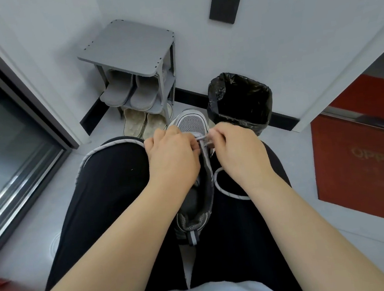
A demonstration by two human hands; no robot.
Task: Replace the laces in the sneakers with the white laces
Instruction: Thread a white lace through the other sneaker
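A grey and black sneaker (189, 121) lies between my knees, toe pointing away from me, heel (191, 231) near my lap. A white lace (225, 190) with dark flecks runs through its front eyelets. One end trails over my left knee, the other loops across my right thigh. My left hand (172, 158) rests on the shoe's left side with curled fingers pinching the lace near the toe. My right hand (239, 152) pinches the lace on the right side, close to the same eyelets. The shoe's tongue is mostly hidden by my hands.
A grey shoe rack (127, 47) with slippers stands ahead against the wall. A bin with a black bag (240, 101) sits just beyond the sneaker's toe. A red box (365, 161) is on the right, a glass door (7, 147) on the left.
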